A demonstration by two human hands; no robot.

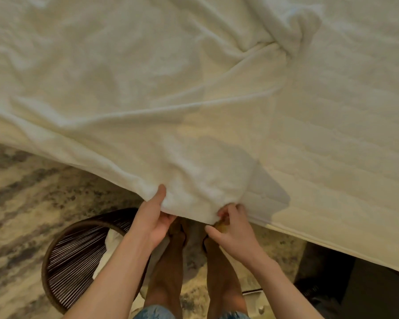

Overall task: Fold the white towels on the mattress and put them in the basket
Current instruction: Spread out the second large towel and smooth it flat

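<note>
A large white towel point(134, 97) lies rumpled across the quilted mattress point(346, 139) and hangs off its near edge. My left hand point(154, 219) grips the towel's near hem, thumb on top. My right hand point(230, 226) pinches the same hem a short way to the right. A bunched fold of towel point(295, 35) rises at the far right. The dark wicker basket point(74, 256) stands on the floor at my lower left, under my left forearm, with white cloth point(114, 247) inside it.
A mottled grey and beige rug point(25, 199) covers the floor. My bare legs and feet stand between the basket and the bed. A dark piece of furniture point(359, 293) sits at the lower right under the mattress edge.
</note>
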